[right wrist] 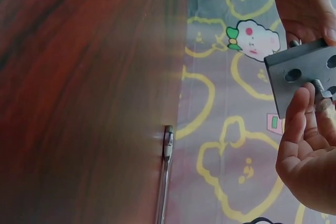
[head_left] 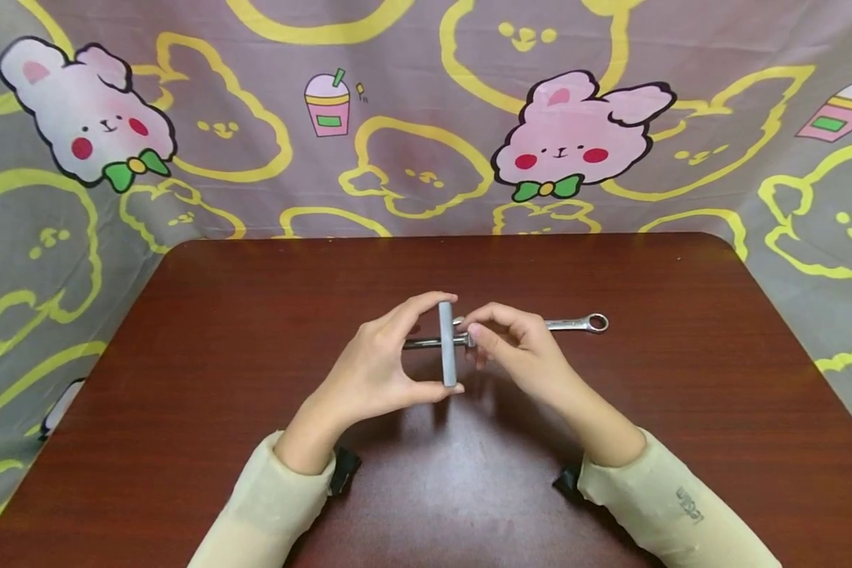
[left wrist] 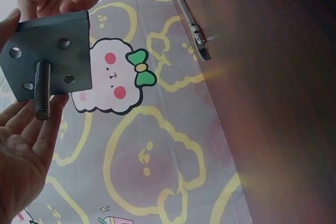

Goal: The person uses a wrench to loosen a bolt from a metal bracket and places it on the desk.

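My left hand [head_left: 372,363] grips a square grey metal plate [head_left: 447,344] by opposite edges, thumb below and fingers above, so it stands on edge toward the head camera. Several round holes show in its face in the left wrist view. A bolt [head_left: 422,343] runs through the plate, its threaded shank [left wrist: 42,90] sticking out on the left side. On the other side, my right hand [head_left: 521,347] pinches the bolt near its hex head [right wrist: 325,94] with thumb and fingers. Some thread shows between plate and head in the right wrist view.
Behind the right hand a silver wrench [head_left: 575,324] lies on the dark red-brown table [head_left: 255,300], its ring end pointing right and the other end partly hidden by the hand. A patterned cloth [head_left: 426,95] hangs around the table's back and sides.
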`<state>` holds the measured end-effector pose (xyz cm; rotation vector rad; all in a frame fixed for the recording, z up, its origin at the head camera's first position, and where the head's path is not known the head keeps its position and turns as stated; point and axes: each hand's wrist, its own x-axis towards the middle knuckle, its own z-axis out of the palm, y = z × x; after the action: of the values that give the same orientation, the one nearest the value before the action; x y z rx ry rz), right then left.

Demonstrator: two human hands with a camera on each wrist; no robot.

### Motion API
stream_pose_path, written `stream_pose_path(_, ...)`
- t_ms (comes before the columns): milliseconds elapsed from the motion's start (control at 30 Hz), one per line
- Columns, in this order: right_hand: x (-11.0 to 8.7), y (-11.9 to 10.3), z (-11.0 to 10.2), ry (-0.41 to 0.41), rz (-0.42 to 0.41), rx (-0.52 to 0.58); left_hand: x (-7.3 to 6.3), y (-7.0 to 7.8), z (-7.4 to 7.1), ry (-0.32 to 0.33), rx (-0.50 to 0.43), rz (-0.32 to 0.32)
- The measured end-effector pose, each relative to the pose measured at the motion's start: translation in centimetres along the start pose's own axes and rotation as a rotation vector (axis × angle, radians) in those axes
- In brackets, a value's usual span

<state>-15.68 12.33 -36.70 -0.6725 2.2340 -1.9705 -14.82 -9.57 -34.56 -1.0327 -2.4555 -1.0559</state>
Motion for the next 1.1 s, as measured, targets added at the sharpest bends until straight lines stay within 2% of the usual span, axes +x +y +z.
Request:
stream_pose_path(133,-0.02,0.08,0.20,0.005,-0.028,0.001,-0.21,0.07,-0.02,0.006,0.006,-0.002)
stream_pose_path(400,-0.32,-0.28,0.52,0.030,-0.156,-0.120,-0.20,-0.11,-0.06,0.018,0.023,0.009)
stream_pose_path(533,-0.22,-0.27,0.39,0.017,-0.127,-0.118,-0.17,-0.11,-0.20,0.017,0.016,0.001)
stream_pose_path(667,-0.23,-0.23,0.24,0.003,-0.032,-0.049,-0.19,-0.09,-0.27,0.012,0.016,-0.003)
stream_pose_path(767,-0.18,-0.06,0.33,0.005,0.005,0.004,-0.16,-0.08,-0.24,0.008,0.017,0.003)
stream_pose_path(967,-0.11,0.07,0.66,0.059,-0.036,0.010,-0.10,-0.04,-0.31,0.010,0.018,0.019)
stream_pose_path(1100,-0.11,0.04,0.79,0.063,-0.113,-0.003,-0.09,-0.14,-0.45,0.024,0.027,0.018)
